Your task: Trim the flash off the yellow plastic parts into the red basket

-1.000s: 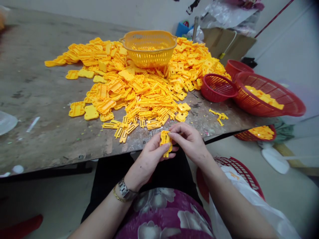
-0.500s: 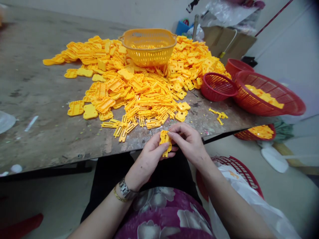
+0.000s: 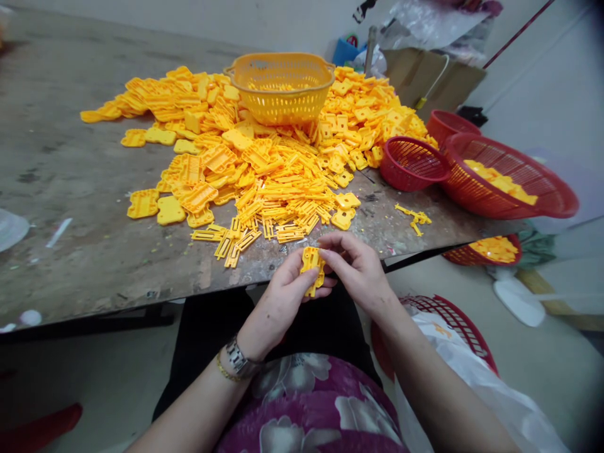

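My left hand [image 3: 289,284] holds a small yellow plastic part [image 3: 310,259] with wavy edges, thumb across its face and fingers behind. The inner, ribbed side of the part faces up, just off the table's front edge and above my lap. My right hand [image 3: 353,267] is closed at the part's upper right corner, thumb and forefinger pinched there. Whether a smaller piece sits between those fingertips is hidden. Beyond my hands, narrow slotted yellow strips [image 3: 287,204] lie heaped, with wavy-edged yellow plates [image 3: 198,196] to their left.
A yellow basket [image 3: 283,107] sits on the heap. Red baskets [image 3: 415,165] stand at the table's right, the largest [image 3: 528,170] holding yellow pieces. A yellow sprue scrap [image 3: 418,220] lies near the right edge. Below, a white plastic bag [image 3: 453,365] lies in a red basket [image 3: 465,327].
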`<state>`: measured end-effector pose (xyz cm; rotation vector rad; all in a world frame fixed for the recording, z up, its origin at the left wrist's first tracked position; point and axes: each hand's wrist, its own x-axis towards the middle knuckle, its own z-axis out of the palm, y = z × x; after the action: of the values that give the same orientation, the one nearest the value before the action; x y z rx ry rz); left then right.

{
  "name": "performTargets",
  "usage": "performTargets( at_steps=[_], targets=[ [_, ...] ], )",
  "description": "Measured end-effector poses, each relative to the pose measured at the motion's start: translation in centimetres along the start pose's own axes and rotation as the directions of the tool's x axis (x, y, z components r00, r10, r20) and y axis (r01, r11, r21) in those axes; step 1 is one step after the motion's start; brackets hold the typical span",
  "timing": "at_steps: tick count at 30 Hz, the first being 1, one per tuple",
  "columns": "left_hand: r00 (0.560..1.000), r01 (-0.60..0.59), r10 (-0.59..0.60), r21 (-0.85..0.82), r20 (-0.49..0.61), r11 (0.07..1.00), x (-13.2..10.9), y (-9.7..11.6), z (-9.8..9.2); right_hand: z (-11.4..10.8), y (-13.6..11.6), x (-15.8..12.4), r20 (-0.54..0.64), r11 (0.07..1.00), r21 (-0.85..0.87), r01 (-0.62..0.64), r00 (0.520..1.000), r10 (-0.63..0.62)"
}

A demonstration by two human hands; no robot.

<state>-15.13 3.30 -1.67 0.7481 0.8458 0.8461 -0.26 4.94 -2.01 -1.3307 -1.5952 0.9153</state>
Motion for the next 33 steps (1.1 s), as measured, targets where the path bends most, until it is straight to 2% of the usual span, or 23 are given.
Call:
performTargets(
  at_steps=[5,11,16,20,25,33],
  targets=[
    [0.996,-0.076,0.075,0.037,0.041,0.996,-0.2,0.1,0.0,-0.4,-0.7,0.2,0.107,1.000,0.015,0.027,0.994,-0.029],
    [0.987,-0.163,0.158,0.171,0.040,0.972,-0.2,-0.4,-0.3,-1.0,-1.2,0.5,0.214,0.985,0.159,-0.060,0.977,0.025],
    [0.967,-0.252,0.249,0.354,0.055,0.901,-0.1,-0.5,-0.6,-1.0,-1.0,0.4,0.200,0.982,0.181,-0.059,0.980,0.022],
    [0.963,-0.262,0.262,0.434,0.062,0.862,-0.3,-0.3,-0.6,-0.8,-0.9,0.1,0.167,0.985,0.168,-0.036,0.986,0.008],
    [0.975,-0.212,0.220,0.376,0.022,0.902,-0.3,0.0,-0.5,-0.7,-0.8,0.1,0.158,0.984,0.176,-0.041,0.987,0.013],
    [0.993,-0.120,0.119,0.082,0.020,0.989,-0.1,0.1,0.2,-0.9,-1.8,0.7,0.204,0.951,0.269,-0.150,0.974,0.095]
  ],
)
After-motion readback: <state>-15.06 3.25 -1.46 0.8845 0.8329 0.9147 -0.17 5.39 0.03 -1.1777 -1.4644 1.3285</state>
